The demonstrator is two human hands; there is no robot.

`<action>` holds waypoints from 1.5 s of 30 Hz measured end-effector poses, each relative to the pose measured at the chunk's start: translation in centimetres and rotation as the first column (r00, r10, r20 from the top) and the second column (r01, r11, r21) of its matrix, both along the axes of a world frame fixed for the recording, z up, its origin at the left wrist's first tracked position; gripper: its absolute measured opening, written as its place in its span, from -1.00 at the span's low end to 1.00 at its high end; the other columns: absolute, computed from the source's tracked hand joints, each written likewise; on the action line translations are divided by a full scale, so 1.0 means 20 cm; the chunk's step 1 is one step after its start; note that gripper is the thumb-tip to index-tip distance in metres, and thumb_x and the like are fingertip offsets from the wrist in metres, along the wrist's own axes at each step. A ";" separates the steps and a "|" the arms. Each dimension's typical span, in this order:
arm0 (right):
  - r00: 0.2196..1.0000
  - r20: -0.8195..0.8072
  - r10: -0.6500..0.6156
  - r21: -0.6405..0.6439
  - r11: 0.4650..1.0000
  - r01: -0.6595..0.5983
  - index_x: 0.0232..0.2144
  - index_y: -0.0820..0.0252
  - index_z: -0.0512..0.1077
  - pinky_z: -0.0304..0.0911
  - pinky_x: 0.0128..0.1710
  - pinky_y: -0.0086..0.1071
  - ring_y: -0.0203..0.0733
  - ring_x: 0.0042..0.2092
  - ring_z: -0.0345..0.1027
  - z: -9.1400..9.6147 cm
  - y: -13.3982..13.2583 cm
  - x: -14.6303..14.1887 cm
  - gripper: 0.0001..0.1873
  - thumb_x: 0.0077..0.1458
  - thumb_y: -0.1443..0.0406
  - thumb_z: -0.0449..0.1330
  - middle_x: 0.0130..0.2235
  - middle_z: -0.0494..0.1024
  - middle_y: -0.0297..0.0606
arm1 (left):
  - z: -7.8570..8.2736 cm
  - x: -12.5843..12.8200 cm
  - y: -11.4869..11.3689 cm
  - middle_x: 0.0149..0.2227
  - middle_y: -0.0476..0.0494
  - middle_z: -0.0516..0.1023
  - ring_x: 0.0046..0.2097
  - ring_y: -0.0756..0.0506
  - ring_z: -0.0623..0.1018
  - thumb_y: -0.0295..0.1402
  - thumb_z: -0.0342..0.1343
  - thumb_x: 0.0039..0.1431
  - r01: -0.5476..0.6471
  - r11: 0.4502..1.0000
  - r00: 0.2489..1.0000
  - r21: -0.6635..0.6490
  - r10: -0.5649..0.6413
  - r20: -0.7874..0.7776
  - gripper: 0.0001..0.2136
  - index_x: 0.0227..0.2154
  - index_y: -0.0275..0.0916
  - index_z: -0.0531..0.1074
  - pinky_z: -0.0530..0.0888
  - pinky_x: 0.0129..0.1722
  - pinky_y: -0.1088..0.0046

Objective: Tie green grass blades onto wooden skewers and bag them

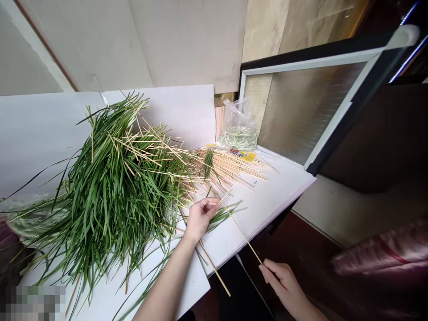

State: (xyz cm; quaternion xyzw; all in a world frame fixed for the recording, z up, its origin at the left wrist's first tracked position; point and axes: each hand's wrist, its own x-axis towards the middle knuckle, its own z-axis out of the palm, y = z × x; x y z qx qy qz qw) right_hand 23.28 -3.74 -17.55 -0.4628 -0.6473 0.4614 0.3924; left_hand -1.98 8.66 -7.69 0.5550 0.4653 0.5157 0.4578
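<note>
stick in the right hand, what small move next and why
Probably slide the right hand up the stick toward the left hand. It pinches only the stick's near end, so the long thin length may wobble, while the far end reaches the left hand's fingers above the white board.

Bamboo skewers (230, 167): bare pale wood, matt, unpainted. Grass blades (113, 187): fresh green leaf, smooth, slight gloss. White board (254, 214): smooth, matt finish. Far bag (238, 127): clear thin plastic, creased and glossy. Far-right panel (307, 111): brushed metal, satin finish. Printed label (242, 155): yellow paper or film, material unclear. Near-right drape (384, 249): pink cloth, soft sheen.
</note>
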 end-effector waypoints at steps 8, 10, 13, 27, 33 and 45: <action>1.000 -0.001 -0.005 0.011 1.000 0.005 -0.58 0.09 0.06 -0.07 -0.51 -0.35 -0.24 -0.51 -0.05 0.00 0.00 0.00 -0.49 0.39 0.07 0.00 -0.54 0.07 -0.45 | 0.00 0.00 -0.01 -0.34 -0.13 0.64 -0.39 -0.04 0.52 -0.13 0.36 -0.04 0.015 1.000 1.000 -0.024 -0.015 -0.003 -0.66 -0.30 -0.30 0.62 0.40 -0.39 0.50; 1.000 0.006 -0.008 0.017 1.000 0.007 -0.59 0.09 0.07 -0.07 -0.51 -0.35 -0.24 -0.51 -0.04 0.00 0.00 0.00 -0.50 0.39 0.08 0.00 -0.55 0.07 -0.45 | 0.00 0.00 -0.01 -0.37 -0.13 0.63 -0.42 -0.02 0.48 -0.11 0.35 -0.03 0.008 1.000 1.000 -0.018 -0.008 -0.006 -0.65 -0.30 -0.30 0.62 0.38 -0.42 0.50; 1.000 0.022 -0.003 0.024 1.000 0.002 -0.58 0.09 0.05 -0.06 -0.51 -0.36 -0.24 -0.51 -0.04 -0.01 0.00 0.00 -0.50 0.40 0.09 -0.01 -0.55 0.08 -0.45 | -0.01 0.00 0.00 -0.38 -0.13 0.62 -0.43 -0.01 0.46 -0.12 0.35 -0.04 0.008 1.000 1.000 -0.018 -0.008 -0.003 -0.65 -0.29 -0.30 0.62 0.36 -0.43 0.51; 1.000 0.007 0.000 0.040 0.999 0.000 -0.59 0.10 0.09 -0.06 -0.52 -0.35 -0.25 -0.53 -0.02 0.00 0.00 0.01 -0.50 0.41 0.10 0.00 -0.56 0.10 -0.44 | 0.01 0.01 -0.01 -0.53 -0.02 0.50 -0.51 0.02 0.38 -0.14 0.35 -0.04 0.010 0.999 1.000 -0.046 -0.009 0.021 -0.69 -0.33 -0.30 0.61 0.32 -0.49 0.52; 1.000 0.021 0.012 0.038 0.999 -0.013 -0.57 0.09 0.05 -0.08 -0.51 -0.35 -0.25 -0.52 -0.04 0.01 0.00 0.00 -0.52 0.42 0.12 -0.02 -0.55 0.08 -0.45 | 0.01 0.01 -0.01 -0.44 -0.06 0.55 -0.49 0.02 0.40 -0.16 0.35 -0.04 0.013 0.999 1.000 -0.046 -0.012 0.027 -0.70 -0.32 -0.29 0.60 0.33 -0.48 0.52; 0.999 0.029 0.018 0.032 0.999 -0.019 -0.57 0.09 0.06 -0.08 -0.51 -0.35 -0.24 -0.52 -0.03 0.01 0.00 0.00 -0.51 0.42 0.09 -0.04 -0.55 0.09 -0.45 | 0.00 0.01 -0.01 -0.51 -0.06 0.51 -0.49 0.01 0.37 -0.18 0.31 0.01 0.015 0.999 0.999 -0.034 -0.017 -0.046 -0.71 -0.32 -0.32 0.62 0.29 -0.47 0.52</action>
